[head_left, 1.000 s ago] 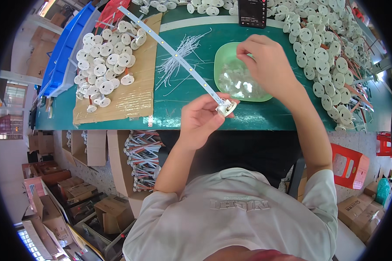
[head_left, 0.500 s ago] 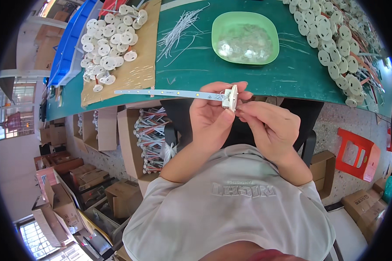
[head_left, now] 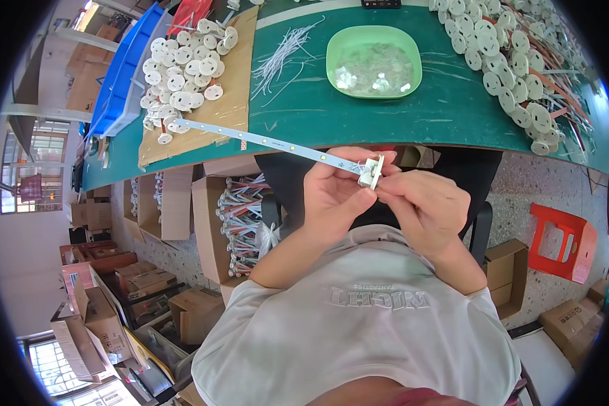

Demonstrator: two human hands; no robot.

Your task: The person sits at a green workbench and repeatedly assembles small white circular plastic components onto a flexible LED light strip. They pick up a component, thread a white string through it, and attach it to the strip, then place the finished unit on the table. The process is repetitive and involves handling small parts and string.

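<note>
at the near edge of a green table (head_left: pixel 467 111), a left hand (head_left: pixel 333 204) grips a round white cap (head_left: pixel 377 173) between thumb and fingers, the light strip (head_left: pixel 264 141) running from it leftward; the right hand (head_left: pixel 430 203) bunches its fingertips at the cap's right side, any hold there impossible to tell.

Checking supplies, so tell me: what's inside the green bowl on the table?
The green bowl holds a spread of small, clear-looking pieces with bright white patches, perhaps glare. The pieces cover the middle of its bottom, so anything beneath cannot be seen.
</note>
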